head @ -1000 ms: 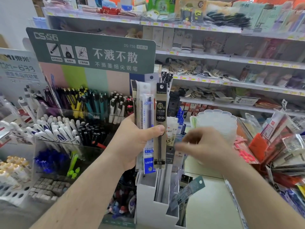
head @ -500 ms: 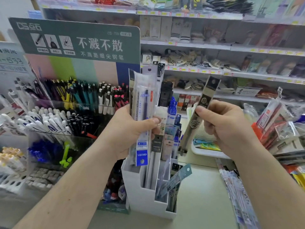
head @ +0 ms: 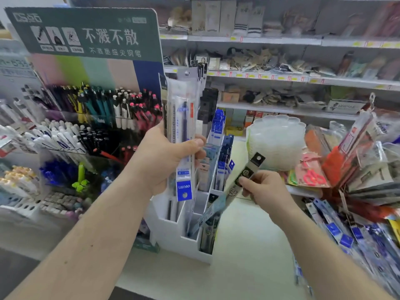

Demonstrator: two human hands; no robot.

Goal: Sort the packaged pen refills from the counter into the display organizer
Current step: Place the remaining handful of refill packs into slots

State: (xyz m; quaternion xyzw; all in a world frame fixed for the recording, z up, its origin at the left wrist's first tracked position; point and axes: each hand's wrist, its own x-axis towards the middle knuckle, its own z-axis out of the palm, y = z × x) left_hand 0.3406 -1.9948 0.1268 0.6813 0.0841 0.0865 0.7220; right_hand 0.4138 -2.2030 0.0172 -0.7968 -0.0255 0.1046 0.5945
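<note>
My left hand grips an upright bundle of packaged pen refills with a blue label at the bottom, held above the white tiered display organizer. My right hand pinches a single dark refill pack, tilted with its lower end over a front compartment of the organizer. Several refill packs stand in the organizer's slots. More loose refill packs lie on the counter at the right.
A green-headed pen display stand full of pens stands to the left. A stack of clear plastic dishes sits behind the organizer. Hanging packaged goods crowd the right. Store shelves run across the back. The pale counter lies below.
My right hand has come down and left with the dark refill pack, from beside the bundle to the organizer's front slots. My left hand still holds the bundle.
</note>
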